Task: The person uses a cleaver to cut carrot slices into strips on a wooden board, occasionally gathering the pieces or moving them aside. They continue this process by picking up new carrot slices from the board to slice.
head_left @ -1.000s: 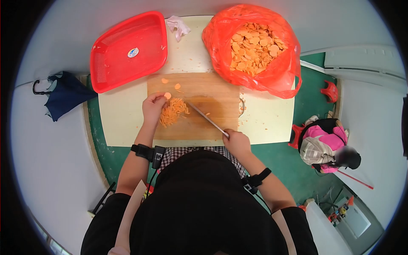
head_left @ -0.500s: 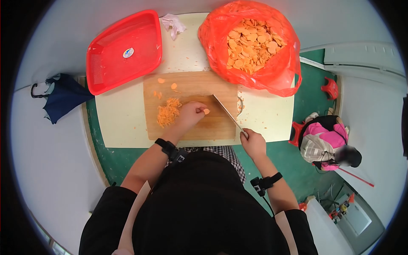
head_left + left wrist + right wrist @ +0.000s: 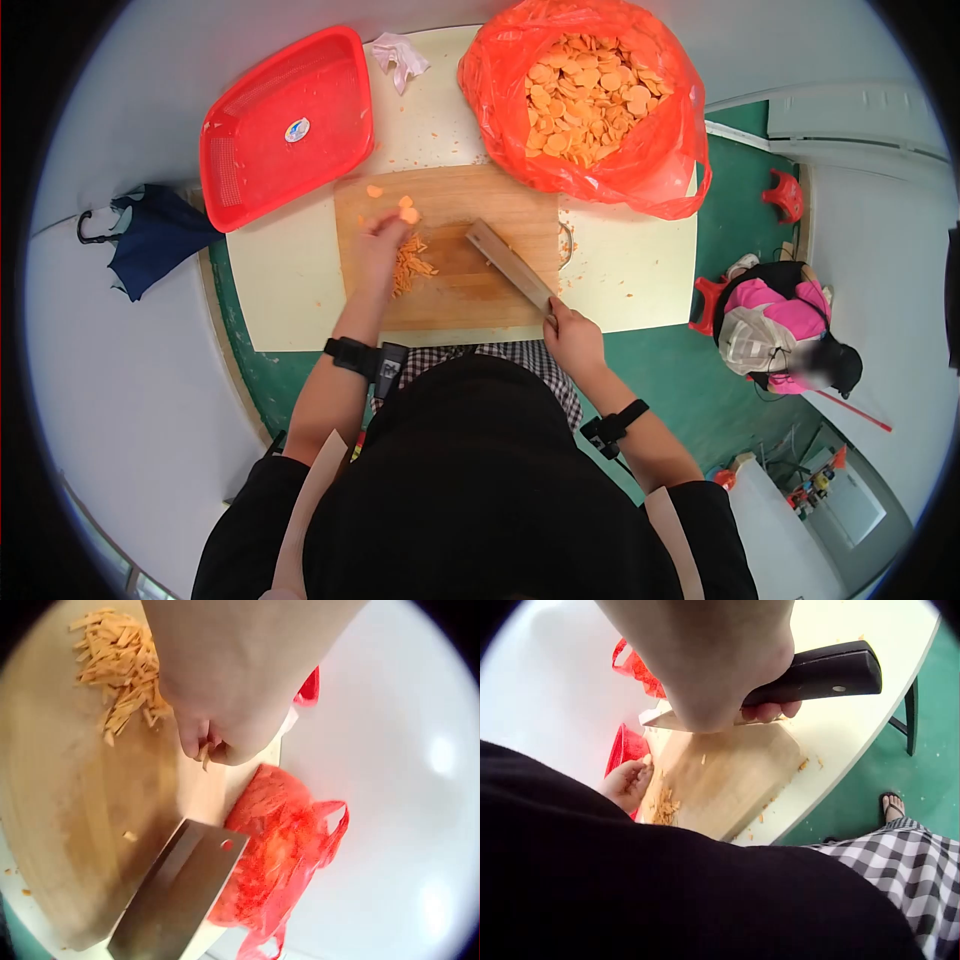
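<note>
My left hand [image 3: 380, 248] is over the left part of the wooden cutting board [image 3: 480, 300], its fingers pinching a carrot slice [image 3: 409, 216] by the edge. In the left wrist view only a small orange bit shows between thumb and finger. Just beneath this hand lies a heap of carrot strips [image 3: 120, 664], partly covered by it. Two other round carrot slices [image 3: 374, 191] lie farther up the board. My right hand [image 3: 577, 338] grips the black handle [image 3: 821, 673] of a cleaver, whose broad blade [image 3: 508, 262] slants over the board with its flat side showing.
A red plastic bag [image 3: 500, 110] full of carrot slices stands at the back right. At the back left is a red basket [image 3: 300, 175], with a crumpled pink cloth [image 3: 400, 62] beside it. A person [image 3: 785, 325] sits on the right, off the table.
The left hand moved right across the board with a carrot slice, then back left over the strips. The cleaver swung right and returned partway, its flat side now turned up.
</note>
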Available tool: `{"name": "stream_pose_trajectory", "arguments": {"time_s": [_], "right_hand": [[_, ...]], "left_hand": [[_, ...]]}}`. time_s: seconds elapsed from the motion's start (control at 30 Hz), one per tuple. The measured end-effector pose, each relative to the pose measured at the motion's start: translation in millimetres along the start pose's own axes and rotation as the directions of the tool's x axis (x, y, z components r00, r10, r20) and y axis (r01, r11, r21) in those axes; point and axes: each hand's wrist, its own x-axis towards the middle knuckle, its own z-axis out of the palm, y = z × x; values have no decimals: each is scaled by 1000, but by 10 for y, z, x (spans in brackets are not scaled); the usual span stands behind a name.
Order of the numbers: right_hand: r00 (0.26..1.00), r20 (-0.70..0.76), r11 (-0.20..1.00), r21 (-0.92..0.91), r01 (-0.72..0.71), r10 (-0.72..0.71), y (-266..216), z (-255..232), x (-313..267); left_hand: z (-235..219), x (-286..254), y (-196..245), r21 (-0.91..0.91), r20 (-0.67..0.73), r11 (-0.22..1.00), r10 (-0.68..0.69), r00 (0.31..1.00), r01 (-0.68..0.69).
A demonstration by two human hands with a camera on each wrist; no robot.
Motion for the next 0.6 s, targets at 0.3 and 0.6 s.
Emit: {"name": "stream_pose_trajectory", "arguments": {"time_s": [0.3, 0.6], "right_hand": [[978, 168, 992, 48, 119, -125, -684, 285, 199], [965, 65, 896, 360, -259, 253, -679, 117, -88]], "left_hand": [[-624, 128, 319, -113, -21, 991, 64, 998, -66], [-335, 80, 19, -16, 284, 990, -133, 950, 143]]}}
